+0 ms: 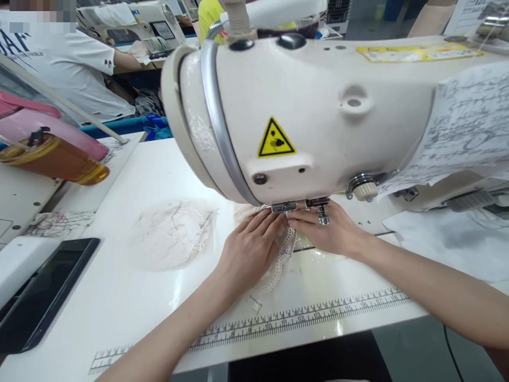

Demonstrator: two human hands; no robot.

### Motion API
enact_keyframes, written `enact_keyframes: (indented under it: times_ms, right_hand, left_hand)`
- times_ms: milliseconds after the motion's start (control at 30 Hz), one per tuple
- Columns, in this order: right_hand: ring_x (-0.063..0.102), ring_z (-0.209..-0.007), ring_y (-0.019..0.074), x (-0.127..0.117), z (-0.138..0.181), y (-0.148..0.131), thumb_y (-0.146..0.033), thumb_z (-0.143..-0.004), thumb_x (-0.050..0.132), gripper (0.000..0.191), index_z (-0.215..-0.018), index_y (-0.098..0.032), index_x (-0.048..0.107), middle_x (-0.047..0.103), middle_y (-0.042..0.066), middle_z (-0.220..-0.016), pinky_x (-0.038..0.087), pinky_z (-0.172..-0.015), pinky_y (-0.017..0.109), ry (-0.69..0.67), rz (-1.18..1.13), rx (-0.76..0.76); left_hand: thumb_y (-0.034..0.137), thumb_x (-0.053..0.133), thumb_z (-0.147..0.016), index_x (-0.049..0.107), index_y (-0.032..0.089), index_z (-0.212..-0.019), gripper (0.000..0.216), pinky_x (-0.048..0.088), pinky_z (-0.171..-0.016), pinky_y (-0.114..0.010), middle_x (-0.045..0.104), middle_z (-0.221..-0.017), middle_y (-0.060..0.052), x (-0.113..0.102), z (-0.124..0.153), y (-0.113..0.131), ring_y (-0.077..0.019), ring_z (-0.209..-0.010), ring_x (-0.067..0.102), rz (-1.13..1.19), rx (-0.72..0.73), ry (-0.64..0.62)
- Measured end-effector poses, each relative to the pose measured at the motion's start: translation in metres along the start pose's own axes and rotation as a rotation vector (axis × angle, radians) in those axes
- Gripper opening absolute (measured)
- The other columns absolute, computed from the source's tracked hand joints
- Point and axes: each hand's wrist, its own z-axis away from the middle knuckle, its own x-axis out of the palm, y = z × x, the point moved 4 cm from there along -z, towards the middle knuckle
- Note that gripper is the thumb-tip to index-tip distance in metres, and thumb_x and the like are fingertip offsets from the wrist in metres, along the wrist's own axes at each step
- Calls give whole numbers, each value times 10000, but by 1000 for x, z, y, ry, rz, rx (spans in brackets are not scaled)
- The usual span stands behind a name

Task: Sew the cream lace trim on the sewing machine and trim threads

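Your left hand (248, 249) and right hand (330, 231) lie flat, fingers narrow, pinning the lace strip (283, 249) at the presser foot (284, 208) of the sewing machine (318, 111). Stitching appears in hand; feeding onward calls for even guidance, fingertips clear of the needle.

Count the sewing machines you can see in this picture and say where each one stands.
2. One sewing machine fills the foreground, above the left hand and right hand. A second machine stands at the far top left. Others may be hidden.
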Motion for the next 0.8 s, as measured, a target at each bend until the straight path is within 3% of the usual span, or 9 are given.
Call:
enact_keyframes:
  times_ms: [200, 267, 333, 400, 467, 567, 667, 733, 800]
  right_hand:
    - [652, -850, 163, -3, 1, -1, -6, -809, 497, 295, -943, -187, 686, 725, -15, -988, 473, -859, 353, 50, 4, -30]
    - [640, -823, 167, -4, 2, -2, -7, -806, 489, 293, -950, -179, 678, 721, 2, -975, 462, -868, 369, 39, 21, -39]
    - [630, -824, 176, -5, 2, -3, -15, -804, 485, 285, -945, -176, 672, 720, 19, -948, 454, -872, 373, 25, 41, -44]
    - [620, -816, 176, -6, 2, -3, -15, -802, 479, 276, -914, -181, 669, 718, 17, -897, 445, -876, 363, 20, 65, -42]
    - [610, -810, 169, -7, 2, -4, -12, -799, 469, 272, -874, -188, 663, 712, 7, -859, 435, -879, 351, 12, 68, -44]
    - [597, -839, 178, -5, 3, -4, -62, -796, 472, 260, -930, -178, 662, 708, 19, -909, 425, -870, 365, -4, -13, -36]
    - [580, -800, 178, -4, 4, -5, -145, -799, 492, 258, -985, -178, 667, 697, 19, -982, 423, -842, 379, 32, -83, -22]
    - [573, -767, 168, -5, 4, -6, -146, -817, 500, 221, -930, -206, 681, 700, -13, -951, 418, -836, 370, 75, -61, -24]
    - [584, -770, 156, -7, 3, -7, -132, -854, 504, 209, -867, -231, 687, 708, -45, -893, 411, -844, 356, 116, -37, -32]
  left_hand:
    - [214, 467, -940, 629, 142, -1187, 303, 548, -796, -381, 678, -1195, -81, -30, 5, 4, -247, -1059, 645, -56, 78, 47]
    - [369, 487, -942, 642, 154, -1163, 345, 538, -700, -369, 699, -1148, -79, -42, 18, 5, -248, -970, 658, -26, 178, 42]
    - [590, 451, -903, 619, 145, -1207, 564, 531, -649, -368, 679, -1188, -99, -48, 38, 7, -264, -956, 646, 14, 313, 2]
    - [616, 470, -885, 592, 143, -1242, 606, 536, -636, -346, 649, -1245, -98, -49, 59, 10, -256, -980, 637, 15, 378, -58]
    - [370, 565, -910, 583, 166, -1232, 382, 546, -654, -302, 667, -1214, -71, -50, 73, 13, -216, -967, 647, 11, 334, -40]
    - [84, 514, -900, 577, 181, -1149, 275, 560, -697, -242, 683, -1157, -67, -59, 72, 11, -167, -941, 666, 113, 80, 17]
    - [155, 405, -964, 546, 172, -1109, 203, 521, -544, -208, 671, -1145, -85, -71, 52, 2, -137, -794, 685, 195, -138, -7]
    - [227, 380, -983, 548, 166, -1079, 202, 429, -424, -231, 703, -949, -58, -78, 33, -3, -132, -600, 642, 136, -117, -10]
    - [315, 433, -966, 559, 153, -1024, 213, 412, -439, -268, 683, -796, -47, -76, 13, -7, -167, -570, 615, 75, 5, -27]
